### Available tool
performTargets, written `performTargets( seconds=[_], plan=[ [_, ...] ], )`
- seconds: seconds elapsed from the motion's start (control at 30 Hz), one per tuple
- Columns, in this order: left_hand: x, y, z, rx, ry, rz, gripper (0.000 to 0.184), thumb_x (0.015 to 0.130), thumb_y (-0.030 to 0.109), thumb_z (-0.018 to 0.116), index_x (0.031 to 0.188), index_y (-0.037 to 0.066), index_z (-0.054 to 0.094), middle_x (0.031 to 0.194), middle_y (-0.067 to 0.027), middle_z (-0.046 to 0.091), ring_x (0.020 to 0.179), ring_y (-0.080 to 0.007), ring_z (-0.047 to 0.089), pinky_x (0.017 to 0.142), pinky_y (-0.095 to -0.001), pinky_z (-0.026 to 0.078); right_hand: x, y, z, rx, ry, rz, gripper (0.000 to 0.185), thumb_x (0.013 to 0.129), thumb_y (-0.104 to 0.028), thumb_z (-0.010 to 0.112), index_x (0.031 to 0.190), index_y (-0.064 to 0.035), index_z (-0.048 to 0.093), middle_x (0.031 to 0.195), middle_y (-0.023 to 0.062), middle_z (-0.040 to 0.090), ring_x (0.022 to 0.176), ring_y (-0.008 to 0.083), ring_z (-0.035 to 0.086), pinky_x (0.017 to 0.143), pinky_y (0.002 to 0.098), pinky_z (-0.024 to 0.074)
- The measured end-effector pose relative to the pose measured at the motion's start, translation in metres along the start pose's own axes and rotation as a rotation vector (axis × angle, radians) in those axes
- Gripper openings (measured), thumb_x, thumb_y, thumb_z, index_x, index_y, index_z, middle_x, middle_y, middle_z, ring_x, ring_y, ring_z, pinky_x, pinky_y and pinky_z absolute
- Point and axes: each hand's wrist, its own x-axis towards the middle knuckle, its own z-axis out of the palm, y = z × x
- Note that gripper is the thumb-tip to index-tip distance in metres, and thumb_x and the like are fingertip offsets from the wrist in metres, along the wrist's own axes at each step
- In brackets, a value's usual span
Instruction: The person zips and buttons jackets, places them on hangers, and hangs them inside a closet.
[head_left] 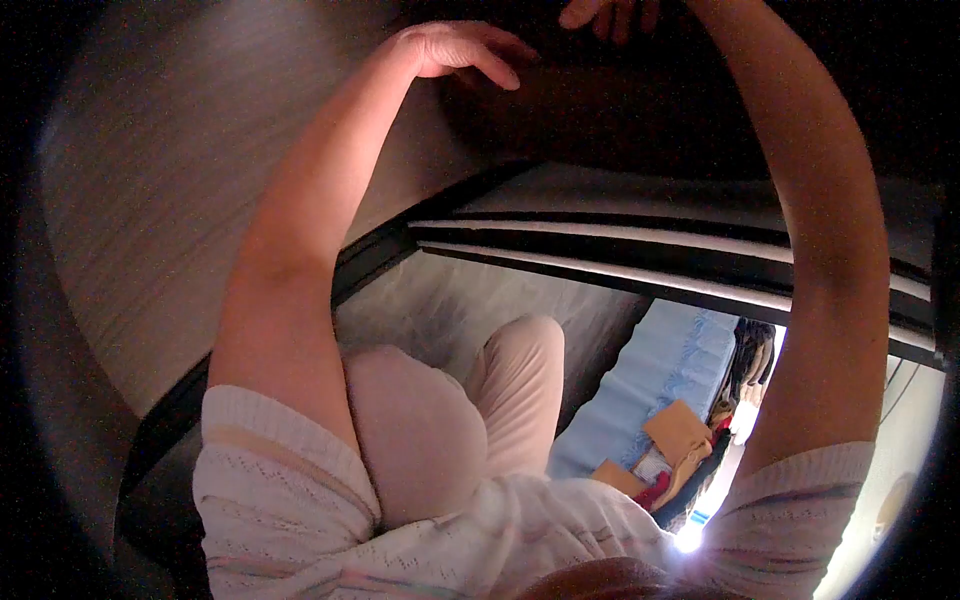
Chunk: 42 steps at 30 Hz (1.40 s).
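Observation:
Both my arms reach up into a dark space at the top of the view. My left hand (472,54) is there with its fingers stretched toward the right, and nothing shows in them. Only some fingers of my right hand (612,16) appear at the top edge, pointing down and apart; the rest is cut off. A dark brownish shape (590,105) lies below the hands, too dim to name. To the left of my left hand stands a pale wood-grain panel (210,150).
Light rails (610,268) with dark edging cross beneath my hands. My bent knees (520,370) are below them. Lower right, a light-blue cloth-covered surface (640,370) holds brown cardboard pieces (677,430) and dark clothing-like items (752,355). A bright light (688,538) glares nearby.

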Motion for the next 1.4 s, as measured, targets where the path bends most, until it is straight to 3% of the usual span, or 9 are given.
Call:
performTargets(
  seconds=[0.17,0.4,0.5,0.63,0.77,0.87,1.07,1.2,1.4],
  plan=[
    [-0.003,0.02,0.01,0.156,-0.149,0.057,0.062,0.062,0.019,0.074,0.118,0.006,0.053,0.117,-0.0069,0.056,0.111,-0.0205,0.047,0.099,-0.0307,0.03,0.013,-0.005,0.007,-0.08,-0.096,0.055,0.069,0.07,-0.053,0.066,0.115,-0.0032,0.054,0.115,0.015,0.055,0.105,0.0291,0.053,0.085,0.0417,0.0441],
    [-0.006,0.089,0.056,0.756,-0.226,-0.003,0.062,0.064,0.043,0.07,0.105,-0.002,0.058,0.102,-0.017,0.061,0.093,-0.0271,0.057,0.08,-0.0342,0.045,0.007,-0.012,0.0,-0.116,-0.246,-0.043,0.058,0.071,-0.045,0.069,0.107,-0.0022,0.057,0.106,0.0169,0.057,0.099,0.0286,0.055,0.082,0.0405,0.0449],
    [0.006,0.093,0.073,0.831,-0.413,0.058,0.056,0.068,0.044,0.062,0.096,-0.004,0.06,0.095,-0.0218,0.061,0.084,-0.031,0.058,0.072,-0.0405,0.046,0.007,-0.018,0.016,-0.14,0.031,-0.036,0.052,0.074,-0.046,0.065,0.102,-0.0032,0.059,0.098,0.0132,0.062,0.085,0.0247,0.063,0.073,0.0377,0.0514],
    [0.022,0.074,0.09,0.762,-0.297,-0.021,0.042,0.072,0.023,0.058,0.102,-0.006,0.056,0.101,-0.0226,0.058,0.094,-0.031,0.056,0.077,-0.0384,0.045,0.018,-0.02,0.016,-0.095,0.087,-0.218,0.053,0.074,-0.049,0.062,0.099,-0.002,0.061,0.095,0.0122,0.062,0.085,0.0248,0.062,0.07,0.0383,0.0511],
    [0.044,-0.029,0.093,0.702,-0.14,0.047,0.041,0.076,0.025,0.058,0.107,-0.003,0.055,0.106,-0.0196,0.057,0.097,-0.0303,0.055,0.08,-0.0385,0.044,0.029,-0.068,0.058,-0.187,0.177,-0.327,0.043,0.075,-0.041,0.061,0.086,0.0008,0.062,0.081,0.013,0.063,0.073,0.0224,0.061,0.061,0.0382,0.0483],
    [0.035,-0.056,0.08,0.676,-0.107,-0.042,0.043,0.078,0.027,0.056,0.11,-0.001,0.053,0.112,-0.0182,0.053,0.102,-0.0303,0.051,0.085,-0.038,0.042,0.076,-0.096,0.08,-0.133,0.457,-0.704,0.037,0.074,-0.034,0.059,0.073,0.0028,0.06,0.071,0.0154,0.06,0.065,0.0274,0.056,0.058,0.0396,0.0441],
    [0.006,-0.096,0.067,0.703,-0.068,-0.136,0.047,0.082,0.031,0.053,0.118,0.002,0.049,0.124,-0.0153,0.045,0.113,-0.0302,0.045,0.094,-0.037,0.037,0.056,-0.163,0.155,0.34,1.041,-0.891,0.026,0.077,-0.025,0.056,0.083,0.0004,0.059,0.075,0.0179,0.06,0.073,0.0355,0.058,0.063,0.0419,0.0455],
    [-0.006,-0.046,0.081,0.605,-0.056,-0.317,0.051,0.082,0.036,0.054,0.121,0.004,0.048,0.13,-0.0149,0.042,0.117,-0.0314,0.042,0.098,-0.0372,0.036,0.013,-0.128,0.229,0.552,1.084,-0.976,0.016,0.077,-0.012,0.057,0.091,-0.0051,0.059,0.085,0.016,0.061,0.077,0.0347,0.058,0.064,0.0388,0.0466],
    [0.013,-0.095,0.055,0.578,0.042,-0.108,0.047,0.069,0.028,0.068,0.111,0.009,0.059,0.106,-0.0152,0.06,0.098,-0.0298,0.056,0.085,-0.0367,0.043,-0.012,-0.082,0.331,0.739,1.062,-0.986,0.016,0.075,-0.007,0.061,0.091,-0.0054,0.062,0.085,0.0108,0.062,0.074,0.0267,0.06,0.064,0.0342,0.0482]
  ],
)
